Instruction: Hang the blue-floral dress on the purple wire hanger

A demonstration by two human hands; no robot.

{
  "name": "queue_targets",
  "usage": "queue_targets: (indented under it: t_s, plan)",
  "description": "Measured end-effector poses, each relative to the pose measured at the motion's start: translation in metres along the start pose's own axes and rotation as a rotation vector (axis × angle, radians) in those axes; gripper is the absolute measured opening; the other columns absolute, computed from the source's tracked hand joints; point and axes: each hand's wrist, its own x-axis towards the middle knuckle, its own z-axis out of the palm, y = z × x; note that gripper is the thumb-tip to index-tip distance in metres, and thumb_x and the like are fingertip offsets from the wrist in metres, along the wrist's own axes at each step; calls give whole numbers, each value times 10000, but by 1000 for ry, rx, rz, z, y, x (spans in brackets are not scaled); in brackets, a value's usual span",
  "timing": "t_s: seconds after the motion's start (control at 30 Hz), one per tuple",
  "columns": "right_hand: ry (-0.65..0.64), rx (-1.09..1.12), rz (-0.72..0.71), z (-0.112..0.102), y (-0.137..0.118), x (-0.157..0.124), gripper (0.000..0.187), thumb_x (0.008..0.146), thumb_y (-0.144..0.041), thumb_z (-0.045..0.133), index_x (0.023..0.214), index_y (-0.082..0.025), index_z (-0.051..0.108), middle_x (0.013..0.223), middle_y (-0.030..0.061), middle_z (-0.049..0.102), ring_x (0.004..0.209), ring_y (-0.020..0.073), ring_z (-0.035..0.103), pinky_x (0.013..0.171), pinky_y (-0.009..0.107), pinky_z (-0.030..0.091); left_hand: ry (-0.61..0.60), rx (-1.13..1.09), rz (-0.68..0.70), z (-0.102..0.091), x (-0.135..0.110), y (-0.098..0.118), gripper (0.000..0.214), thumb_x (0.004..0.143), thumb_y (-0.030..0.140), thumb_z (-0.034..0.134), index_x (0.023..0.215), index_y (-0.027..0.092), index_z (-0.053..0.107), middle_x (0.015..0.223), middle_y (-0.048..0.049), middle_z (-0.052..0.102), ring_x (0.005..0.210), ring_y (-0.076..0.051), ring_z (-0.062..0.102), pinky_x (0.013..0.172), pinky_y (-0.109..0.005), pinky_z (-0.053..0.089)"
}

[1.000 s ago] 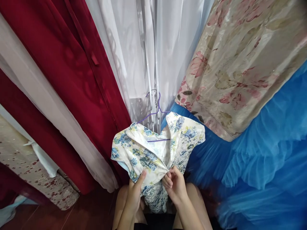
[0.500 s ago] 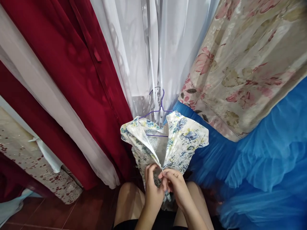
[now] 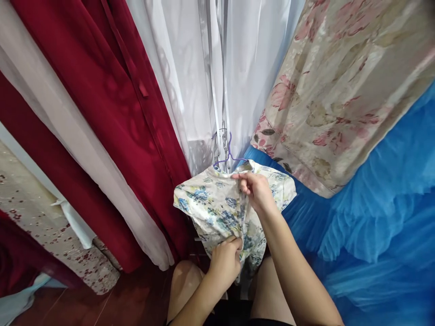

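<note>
A pale garment [image 3: 210, 199] with blue flowers hangs in front of the person's legs [image 3: 181, 283], its shoulders spread on a purple hanger [image 3: 230, 155]. The hanger's hook reaches up to the white straps [image 3: 227, 90], which run down a white drape [image 3: 183, 77] behind. From where I stand, the garment's two front edges come close together along the middle, and a small gap shows near the neck.

The left hand [image 3: 227, 259] is low on that middle line, its fingers bent and pinching the cloth near the waist; the thumb is hard to make out. The right hand [image 3: 255, 186] is up at the neck, just below the hanger. Its forefinger stretches along the neck edge, touching it, and the other fingers curl under. Whether they pinch anything there, I can't tell. The right forearm slants up across the garment's side, and the left one comes in lower.

Red cloth [image 3: 112, 86] hangs to the left of the white drape. On the other side a rose-print cloth [image 3: 333, 104] hangs over blue tulle [image 3: 363, 217], which spreads down beside the person. Dark red tiles [image 3: 118, 299] show below.
</note>
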Motion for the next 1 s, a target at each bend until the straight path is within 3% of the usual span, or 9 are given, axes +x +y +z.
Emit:
queue_targets:
  t_s: [0.13,0.23,0.3,0.33,0.5,0.67,0.83,0.93,1.0]
  plan:
    - [-15,-58,-31,5,-6,0,251,713,-325,598,691,-121,744,396,-30,514,353,69,350,375,208,220,-78,21,85,-28,17,-4,194,745,28,620,795,210,663,863,-57,673,752,-223,616,681,-296,397]
    - [-24,-143,-70,2,0,-14,229,737,-305,587,653,-144,726,399,-30,519,375,82,396,399,210,248,207,-92,113,-65,45,7,255,866,197,651,1120,215,636,997,-61,658,738,-189,588,743,-314,452]
    - [-24,-198,-118,-2,3,-20,226,746,-272,579,602,-152,705,384,-41,488,379,81,382,419,216,262,472,-137,180,-92,67,22,366,968,263,554,1330,214,535,1039,-70,620,763,-172,569,773,-311,470]
    - [-29,-222,-143,-4,4,-21,230,750,-256,575,582,-155,695,377,-47,471,379,80,370,428,221,269,515,-118,250,-105,77,30,376,993,275,524,1367,227,519,1061,-72,610,813,-174,577,800,-310,472]
    - [-44,-282,-260,-7,6,-19,229,782,-225,558,602,-165,686,408,-58,456,414,92,377,467,239,294,443,101,469,-131,109,54,218,1041,243,426,936,195,610,969,-53,608,977,-204,558,903,-339,436]
    - [23,-385,-279,-9,34,-16,215,786,-250,565,613,-164,658,460,-49,473,447,97,384,471,243,277,423,-18,440,-130,114,50,224,1050,257,408,880,186,534,874,-32,560,868,-176,540,815,-296,429]
    - [6,-405,-158,-25,66,-27,220,755,-250,553,570,-163,634,436,-50,442,428,97,372,448,240,243,675,-335,330,-173,121,17,290,1029,426,474,888,198,586,776,1,545,735,-141,529,689,-237,419]
    - [-31,-329,-125,-31,71,-39,222,761,-229,540,575,-167,645,430,-54,441,418,95,377,447,237,261,840,-542,260,-196,133,-34,318,967,449,593,798,179,591,773,5,559,754,-129,542,723,-212,436]
    - [-81,-278,-105,-29,73,-46,226,768,-216,536,576,-173,647,426,-54,446,412,94,384,449,237,269,896,-848,83,-194,140,-73,323,941,400,644,727,175,554,710,21,544,677,-114,538,690,-208,445]
